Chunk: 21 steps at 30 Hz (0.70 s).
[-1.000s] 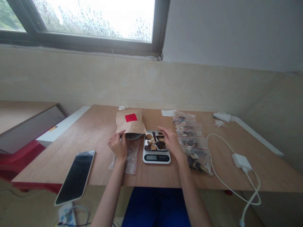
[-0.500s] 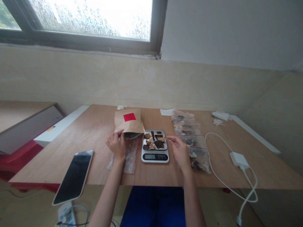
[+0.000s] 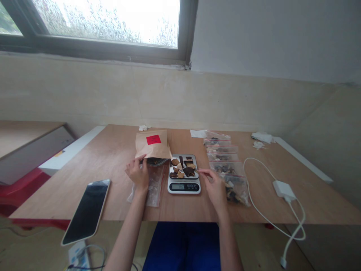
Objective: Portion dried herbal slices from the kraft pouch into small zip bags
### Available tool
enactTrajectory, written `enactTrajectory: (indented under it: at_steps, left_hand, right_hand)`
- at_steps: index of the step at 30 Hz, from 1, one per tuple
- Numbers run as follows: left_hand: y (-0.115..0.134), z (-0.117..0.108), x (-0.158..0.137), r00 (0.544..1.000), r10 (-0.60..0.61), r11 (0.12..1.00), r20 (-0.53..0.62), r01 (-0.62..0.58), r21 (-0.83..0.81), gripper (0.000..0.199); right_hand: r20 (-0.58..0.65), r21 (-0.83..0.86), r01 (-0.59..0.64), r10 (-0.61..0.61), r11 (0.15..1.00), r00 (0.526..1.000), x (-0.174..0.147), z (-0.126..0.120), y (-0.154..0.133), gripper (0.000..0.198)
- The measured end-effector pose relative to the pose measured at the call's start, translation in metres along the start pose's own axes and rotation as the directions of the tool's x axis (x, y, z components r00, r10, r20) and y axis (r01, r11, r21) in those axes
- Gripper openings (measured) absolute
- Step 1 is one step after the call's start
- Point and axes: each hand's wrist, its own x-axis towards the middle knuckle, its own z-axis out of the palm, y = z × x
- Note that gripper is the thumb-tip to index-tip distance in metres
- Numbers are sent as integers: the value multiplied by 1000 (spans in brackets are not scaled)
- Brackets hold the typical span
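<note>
A kitchen scale (image 3: 184, 188) with a lit display stands in front of me, several dried brown and tan slices (image 3: 189, 172) spread over its plate. My left hand (image 3: 138, 174) pinches the front edge of a brown paper bag (image 3: 152, 148) with a red label; the bag lies with its mouth toward me, dark contents inside. Beneath that hand is a clear zip bag (image 3: 154, 188), flat on the table. At the plate's right edge is my right hand (image 3: 214, 187), thumb and forefinger pinched together; whether a small piece is between them cannot be made out.
Right of the scale, filled zip bags (image 3: 225, 168) overlap in a column. A white charger with cable (image 3: 283, 189) lies farther right. A phone or tablet (image 3: 87, 210) overhangs the table's front left edge. Crumpled white tissue (image 3: 263, 137) and a paper slip (image 3: 198, 133) lie toward the wall.
My right hand has drawn back slightly toward me, away from the slices on the plate. The scale's reading has changed. My left hand stays at the paper bag.
</note>
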Motion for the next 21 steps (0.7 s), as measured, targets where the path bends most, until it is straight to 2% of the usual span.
enactTrajectory:
  at_steps: [5,10,16,21]
  left_hand:
    - [0,0,0,1000,0,1000,-1,0,2,29]
    - [0,-1,0,1000,0,1000,-4,0,3,29]
    - [0,-1,0,1000,0,1000,3,0,-2,29]
    - [0,-1,0,1000,11,1000,2,-11,0,30]
  right_hand:
    - [4,24,46,-46,999,999,-2,6,1,16]
    - [-27,-76,124,-127,989,992,-2,5,8,16]
    - [-57,-201,123,-137,972,989,-4,12,14,21]
    - [-55,-236,97,-113,967,992,-7,24,19,21]
